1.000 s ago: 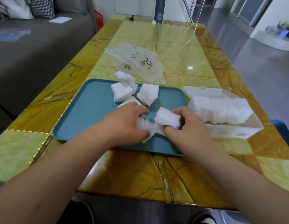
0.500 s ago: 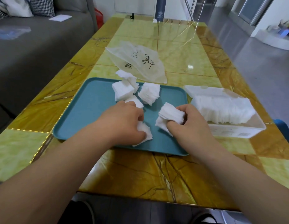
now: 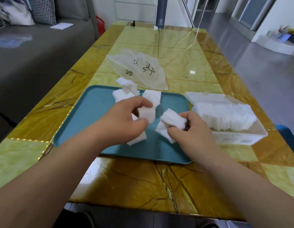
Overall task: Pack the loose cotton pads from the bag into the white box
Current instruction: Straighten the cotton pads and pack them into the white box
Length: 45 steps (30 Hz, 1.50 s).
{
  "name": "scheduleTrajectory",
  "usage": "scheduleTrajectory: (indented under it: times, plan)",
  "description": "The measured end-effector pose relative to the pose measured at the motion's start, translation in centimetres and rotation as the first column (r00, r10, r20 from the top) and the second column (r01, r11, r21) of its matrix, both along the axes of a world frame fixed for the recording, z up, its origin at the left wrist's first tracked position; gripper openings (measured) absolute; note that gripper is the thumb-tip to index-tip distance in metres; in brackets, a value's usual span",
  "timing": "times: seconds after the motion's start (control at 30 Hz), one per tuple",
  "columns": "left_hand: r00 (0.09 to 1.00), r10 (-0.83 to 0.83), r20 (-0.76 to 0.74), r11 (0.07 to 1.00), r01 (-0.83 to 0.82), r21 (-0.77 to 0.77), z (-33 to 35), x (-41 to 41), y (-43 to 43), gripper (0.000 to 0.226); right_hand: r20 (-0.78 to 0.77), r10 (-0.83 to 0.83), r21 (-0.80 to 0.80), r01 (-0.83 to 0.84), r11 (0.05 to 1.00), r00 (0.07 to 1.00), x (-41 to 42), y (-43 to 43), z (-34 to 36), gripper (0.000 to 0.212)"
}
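Over the teal tray (image 3: pixel 87 122), my left hand (image 3: pixel 124 117) grips a small stack of white cotton pads (image 3: pixel 147 113). My right hand (image 3: pixel 192 129) pinches a thicker stack of pads (image 3: pixel 171 122) just to the right of it. A few loose pads (image 3: pixel 136 139) lie on the tray under my left hand. More loose pads (image 3: pixel 124 93) sit at the tray's far edge. The white box (image 3: pixel 238 139) stands right of the tray, holding a row of packed pads (image 3: pixel 225 115). The empty translucent bag (image 3: pixel 139 69) lies flat behind the tray.
The yellow-green marble table (image 3: pixel 143 183) carries everything. A dark cylinder (image 3: pixel 161 13) stands at its far end. A grey sofa (image 3: pixel 36 51) runs along the left side. A blue object (image 3: pixel 289 137) shows at the right edge, near the box.
My hands have drawn apart, each lifting its own stack of pads. The left hand rose off the tray with pads in its fingers; the right stack shifted slightly right.
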<state>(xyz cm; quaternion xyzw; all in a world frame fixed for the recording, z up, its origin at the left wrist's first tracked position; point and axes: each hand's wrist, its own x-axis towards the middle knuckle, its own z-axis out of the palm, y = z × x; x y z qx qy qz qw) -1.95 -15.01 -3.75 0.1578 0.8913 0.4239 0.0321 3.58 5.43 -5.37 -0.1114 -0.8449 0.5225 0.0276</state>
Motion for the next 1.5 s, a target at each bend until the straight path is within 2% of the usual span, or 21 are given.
scheduleTrajectory:
  times: [0.03,0.1,0.17,0.23,0.4,0.57,0.7,0.8,0.93,1.1,1.2,1.27,1.5]
  plan:
    - [1.000,-0.004,0.007,1.000,0.004,0.027,0.0,-0.1,0.0,0.042,0.002,-0.004,-0.007,0.004,1.000,1.000,0.0,0.0,0.1,0.022]
    - [0.999,-0.015,0.031,0.996,0.012,0.092,0.1,0.0,0.0,0.046,0.009,-0.012,-0.019,0.012,1.000,1.000,0.0,0.0,0.1,0.021]
    - [0.999,0.005,0.052,0.993,-0.011,0.118,0.0,-0.1,0.0,0.033,0.018,-0.013,-0.027,0.013,1.000,1.000,0.0,0.0,0.1,0.021]
    - [0.998,0.044,0.043,0.996,-0.047,0.081,0.0,-0.2,-0.1,0.019,0.020,-0.024,-0.041,0.025,0.999,1.000,0.0,0.0,0.2,0.021]
    - [0.989,0.136,0.052,0.990,-0.138,0.032,0.0,-0.3,-0.2,0.008,0.018,-0.054,-0.055,0.055,0.997,0.998,-0.2,0.3,0.4,0.020]
    - [0.983,0.184,-0.017,0.980,-0.184,-0.072,-0.2,-0.7,-0.5,0.013,0.024,-0.042,-0.047,0.044,0.998,0.999,-0.2,0.2,0.1,0.021]
    - [0.985,0.167,0.040,0.982,-0.163,-0.093,-0.2,-0.4,0.2,0.024,0.025,-0.038,-0.050,0.040,0.998,0.999,-0.3,-0.1,0.0,0.021]
    - [0.978,0.208,-0.011,0.962,-0.206,-0.177,-0.2,-0.6,0.4,0.032,0.036,-0.040,-0.072,0.042,0.997,0.999,-0.4,-0.2,-0.1,0.021]
    - [0.964,0.261,-0.054,0.947,-0.267,-0.178,-0.2,-0.9,0.0,0.050,0.057,-0.027,-0.084,0.032,0.996,0.998,-0.6,-0.4,-0.1,0.018]
    - [0.979,0.201,-0.020,0.967,-0.201,-0.159,-0.9,-1.2,0.8,0.050,0.049,-0.018,-0.120,0.024,0.993,0.999,-1.1,-1.1,-0.5,0.018]
    - [0.986,0.166,0.006,0.965,-0.162,-0.205,-1.8,-1.5,1.6,0.052,0.059,-0.002,-0.118,0.009,0.993,0.998,-1.3,-1.4,-0.5,0.018]
    - [0.986,0.164,0.015,0.971,-0.159,-0.180,-2.2,-1.8,1.8,0.048,0.058,0.000,-0.117,0.007,0.993,0.998,-1.4,-1.3,-0.5,0.017]
    - [0.978,0.201,0.050,0.971,-0.205,0.120,-1.6,-2.2,1.0,0.035,0.058,-0.054,-0.141,0.062,0.988,0.997,-1.3,-1.1,-0.5,0.018]
